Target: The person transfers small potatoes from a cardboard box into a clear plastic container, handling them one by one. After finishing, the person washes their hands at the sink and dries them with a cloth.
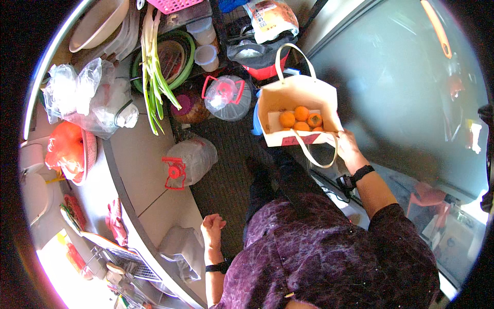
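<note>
My right hand grips the near right rim of a paper carrier bag with cream handles, tilted so its inside shows. Several orange persimmons lie at the bottom; one displays its calyx. One handle rises at the far side, while the other droops over the near side. My right thumb is on the rim; the other fingers are partly hidden. My left hand hangs beside my body with its fingers curled and nothing visible in it. A clear plastic jug with a red handle lies on its side ahead of it.
A clear jug with a red handle stands beyond the dark floor mat. Scallions overhang the floor at the upper left. The counter curves along the left. A frosted glass panel borders the right side.
</note>
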Motion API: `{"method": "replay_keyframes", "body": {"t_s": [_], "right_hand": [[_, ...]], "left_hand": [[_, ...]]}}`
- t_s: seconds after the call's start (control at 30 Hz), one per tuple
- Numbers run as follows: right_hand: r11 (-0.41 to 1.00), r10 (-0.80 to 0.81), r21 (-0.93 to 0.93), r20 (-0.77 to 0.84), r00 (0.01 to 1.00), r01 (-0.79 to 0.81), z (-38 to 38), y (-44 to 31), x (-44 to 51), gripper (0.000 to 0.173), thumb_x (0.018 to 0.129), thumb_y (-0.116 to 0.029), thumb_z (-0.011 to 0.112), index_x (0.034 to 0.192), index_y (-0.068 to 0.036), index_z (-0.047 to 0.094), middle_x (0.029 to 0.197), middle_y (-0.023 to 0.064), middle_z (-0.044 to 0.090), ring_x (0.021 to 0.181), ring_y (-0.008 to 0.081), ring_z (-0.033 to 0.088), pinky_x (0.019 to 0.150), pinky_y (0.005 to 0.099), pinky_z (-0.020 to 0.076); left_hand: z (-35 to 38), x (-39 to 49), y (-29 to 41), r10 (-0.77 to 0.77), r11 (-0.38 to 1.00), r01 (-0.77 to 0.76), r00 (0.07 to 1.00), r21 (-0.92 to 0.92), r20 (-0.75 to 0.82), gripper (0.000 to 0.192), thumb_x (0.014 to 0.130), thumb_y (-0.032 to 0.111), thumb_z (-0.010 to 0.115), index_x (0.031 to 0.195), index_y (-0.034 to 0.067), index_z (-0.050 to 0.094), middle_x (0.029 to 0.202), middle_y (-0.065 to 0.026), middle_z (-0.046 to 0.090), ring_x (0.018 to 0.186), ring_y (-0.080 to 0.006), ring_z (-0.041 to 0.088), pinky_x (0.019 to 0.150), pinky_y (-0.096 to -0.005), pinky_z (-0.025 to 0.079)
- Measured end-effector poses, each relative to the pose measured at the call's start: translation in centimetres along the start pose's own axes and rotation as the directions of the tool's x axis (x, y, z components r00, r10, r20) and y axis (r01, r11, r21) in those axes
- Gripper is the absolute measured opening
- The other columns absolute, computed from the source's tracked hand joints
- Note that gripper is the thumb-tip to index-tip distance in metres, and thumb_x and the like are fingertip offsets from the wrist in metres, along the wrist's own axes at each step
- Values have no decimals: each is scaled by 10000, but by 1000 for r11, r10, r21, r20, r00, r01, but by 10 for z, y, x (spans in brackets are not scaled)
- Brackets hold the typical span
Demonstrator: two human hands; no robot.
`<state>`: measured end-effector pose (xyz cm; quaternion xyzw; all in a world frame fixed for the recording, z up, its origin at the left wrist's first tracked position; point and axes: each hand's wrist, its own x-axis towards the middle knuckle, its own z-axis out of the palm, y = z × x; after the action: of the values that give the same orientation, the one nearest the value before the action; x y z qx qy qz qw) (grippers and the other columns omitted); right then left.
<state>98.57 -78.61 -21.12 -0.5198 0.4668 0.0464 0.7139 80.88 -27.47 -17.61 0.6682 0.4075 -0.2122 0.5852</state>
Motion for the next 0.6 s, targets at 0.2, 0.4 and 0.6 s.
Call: {"method": "replay_keyframes", "body": {"t_s": [0.2,0.4,0.6], "right_hand": [[922,-149,-302,305,941,244,25,-16,38,226,909,-6,442,1096,75,539,988,208,643,860,318,678,751,366,585],[999,-21,-20,483,876,35,62,-43,93,308,941,-169,492,1191,9,521,1102,189,640,959,324,670,840,435,561],[978,35,-198,484,875,71,69,-66,89,556,929,-394,602,1286,-9,417,1144,237,603,1024,353,644,884,448,537]], "left_hand": [[35,-8,22,33,998,-33,999,49,11,160,900,93,599,1002,-28,627,833,-127,667,704,-197,680,619,-290,548],[51,-26,32,15,990,-7,998,139,-57,177,905,112,598,1001,-35,622,829,-124,668,698,-198,678,637,-286,547],[71,-35,28,-34,998,38,995,40,-92,183,905,126,611,997,-32,619,863,-123,661,706,-197,669,661,-305,564]]}}
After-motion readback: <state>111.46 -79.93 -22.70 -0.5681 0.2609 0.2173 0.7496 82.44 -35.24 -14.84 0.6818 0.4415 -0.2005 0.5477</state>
